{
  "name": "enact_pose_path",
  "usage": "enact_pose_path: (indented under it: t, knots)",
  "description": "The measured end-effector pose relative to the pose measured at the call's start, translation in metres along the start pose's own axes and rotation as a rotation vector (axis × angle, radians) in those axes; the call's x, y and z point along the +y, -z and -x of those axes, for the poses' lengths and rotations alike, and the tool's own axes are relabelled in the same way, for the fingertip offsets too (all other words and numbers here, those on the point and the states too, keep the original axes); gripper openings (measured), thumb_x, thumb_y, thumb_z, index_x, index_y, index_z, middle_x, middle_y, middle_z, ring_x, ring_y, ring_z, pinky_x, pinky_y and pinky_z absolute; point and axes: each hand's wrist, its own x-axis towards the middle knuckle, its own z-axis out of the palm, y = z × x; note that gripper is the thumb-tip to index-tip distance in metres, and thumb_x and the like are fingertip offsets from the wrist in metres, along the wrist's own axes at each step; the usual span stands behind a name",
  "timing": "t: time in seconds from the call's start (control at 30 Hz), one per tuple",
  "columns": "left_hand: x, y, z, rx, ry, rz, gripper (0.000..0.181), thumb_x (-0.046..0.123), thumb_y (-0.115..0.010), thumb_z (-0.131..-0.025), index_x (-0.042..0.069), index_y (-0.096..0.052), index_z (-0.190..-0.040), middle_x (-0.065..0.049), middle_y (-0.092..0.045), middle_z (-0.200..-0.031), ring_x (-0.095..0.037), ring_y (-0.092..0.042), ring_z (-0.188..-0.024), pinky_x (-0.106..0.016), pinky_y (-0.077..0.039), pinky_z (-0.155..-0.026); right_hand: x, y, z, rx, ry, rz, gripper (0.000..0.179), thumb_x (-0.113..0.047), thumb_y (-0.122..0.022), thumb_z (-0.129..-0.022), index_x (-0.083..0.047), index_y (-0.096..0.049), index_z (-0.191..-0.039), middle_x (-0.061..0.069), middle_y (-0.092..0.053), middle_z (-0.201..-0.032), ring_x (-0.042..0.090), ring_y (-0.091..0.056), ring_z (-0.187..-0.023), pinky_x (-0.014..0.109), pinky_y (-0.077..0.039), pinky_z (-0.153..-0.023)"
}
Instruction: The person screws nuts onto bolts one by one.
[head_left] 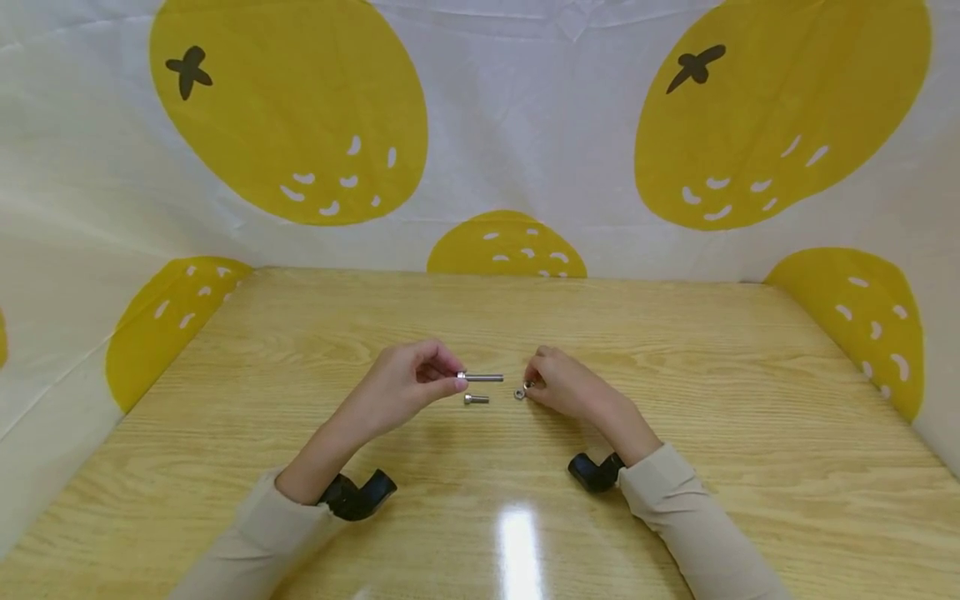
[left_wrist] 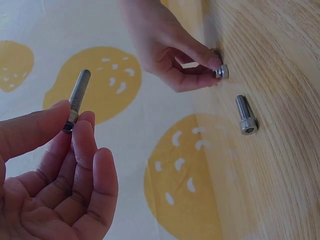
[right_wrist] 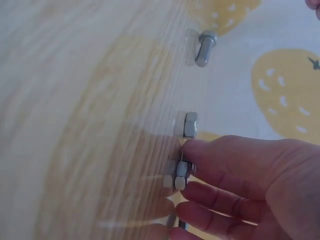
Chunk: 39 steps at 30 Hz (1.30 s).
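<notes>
My left hand (head_left: pixel 401 379) pinches a long socket-head bolt (head_left: pixel 486 377) by its head, between thumb and fingertips. The shank points right in the head view and upward in the left wrist view (left_wrist: pixel 79 92). A shorter socket-head bolt (head_left: pixel 477 399) lies on the table just below it. On the right, my right hand (head_left: pixel 566 383) is down at the tabletop, with thumb and forefinger around a hex nut (right_wrist: pixel 181 176). Beside the thumb, a second hex nut (right_wrist: pixel 190 125) rests on the table. A small threaded piece (right_wrist: pixel 183 224) shows partly behind the lower fingers; its kind is hidden.
The wooden table (head_left: pixel 300 333) runs back to a white cloth (head_left: pixel 525 125) printed with yellow fruit, which also hangs at both sides. Black curved pieces (head_left: pixel 360 496) sit at both wrists by the sleeves. A bright light reflection lies on the near tabletop.
</notes>
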Motion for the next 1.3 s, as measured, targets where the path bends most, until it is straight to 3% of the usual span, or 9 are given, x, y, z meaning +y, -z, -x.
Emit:
enact_pose_path:
  t: [0.2, 0.4, 0.77, 1.3]
  knots:
    - [-0.002, -0.001, 0.0, -0.009, -0.017, 0.029, 0.014, 0.015, -0.067, -0.086, 0.004, -0.064, -0.094, -0.004, -0.067, -0.085, -0.019, -0.063, -0.078, -0.023, -0.051, -0.068, 0.0, 0.003, 0.0, 0.044, 0.03, 0.016, 0.014, -0.014, -0.065, -0.085, -0.003, -0.066, -0.091, 0.006, -0.06, -0.091, 0.019, -0.056, -0.087, 0.033, -0.048, -0.078]
    - [-0.002, -0.001, 0.0, -0.013, -0.016, 0.032, 0.013, 0.015, -0.067, -0.086, 0.005, -0.064, -0.094, -0.004, -0.067, -0.086, -0.017, -0.063, -0.077, -0.023, -0.051, -0.069, -0.005, 0.013, 0.005, 0.097, 0.015, 0.004, 0.011, -0.015, -0.063, -0.085, -0.006, -0.066, -0.09, 0.002, -0.062, -0.082, 0.018, -0.054, -0.081, 0.031, -0.046, -0.073]
    - [-0.003, 0.0, 0.001, -0.01, -0.016, 0.024, 0.013, 0.016, -0.067, -0.086, 0.005, -0.064, -0.094, -0.003, -0.067, -0.086, -0.014, -0.062, -0.077, -0.023, -0.051, -0.069, -0.009, 0.039, 0.029, 0.161, 0.012, -0.13, 0.013, -0.011, -0.061, -0.086, -0.004, -0.062, -0.097, 0.004, -0.064, -0.086, 0.017, -0.058, -0.082, 0.032, -0.05, -0.073]
    - [-0.003, -0.002, 0.002, 0.0, -0.018, 0.033, 0.014, 0.016, -0.067, -0.086, 0.005, -0.064, -0.094, -0.004, -0.066, -0.086, -0.012, -0.061, -0.075, -0.023, -0.051, -0.069, 0.004, 0.048, 0.067, 0.32, 0.049, -0.201, 0.012, -0.006, -0.062, -0.086, -0.008, -0.062, -0.098, -0.002, -0.061, -0.083, 0.011, -0.049, -0.074, 0.022, -0.042, -0.062]
